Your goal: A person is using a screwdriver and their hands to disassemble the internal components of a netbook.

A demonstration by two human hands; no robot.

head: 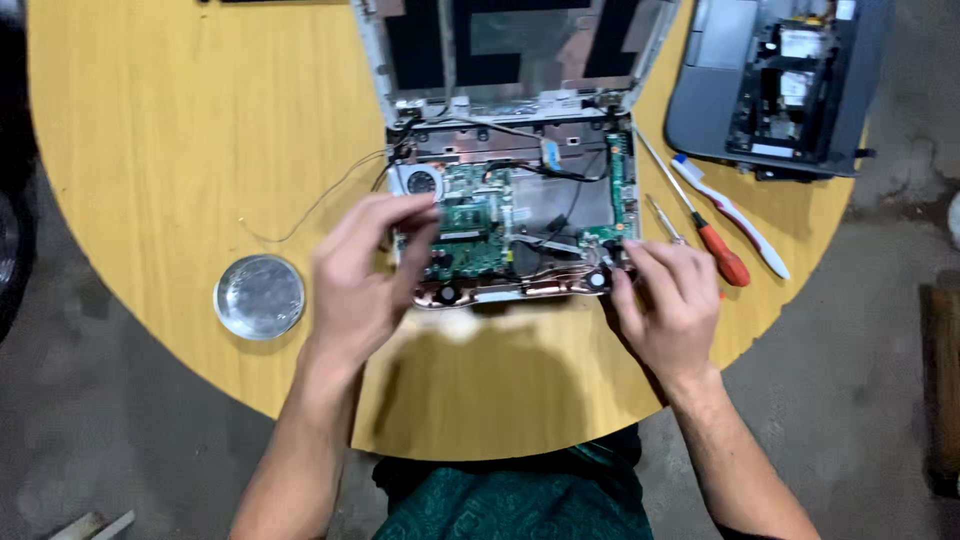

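Observation:
An opened laptop (560, 205) lies on the round wooden table (170, 150), its green circuit board (478, 225) and small fan (422, 182) exposed. My left hand (362, 278) rests on the board's left side, fingers spread over a small module by the fan. At the laptop's near right corner, my right hand (668, 300) has its fingertips curled against the edge; whether it pinches something small I cannot tell.
A red-handled screwdriver (700, 225), a thin metal tool (664, 220) and a white toothbrush (735, 217) lie right of the laptop. A round metal dish (259, 296) sits at the left. A second dismantled grey laptop (775, 85) is at the back right. A loose wire (320, 200) trails left.

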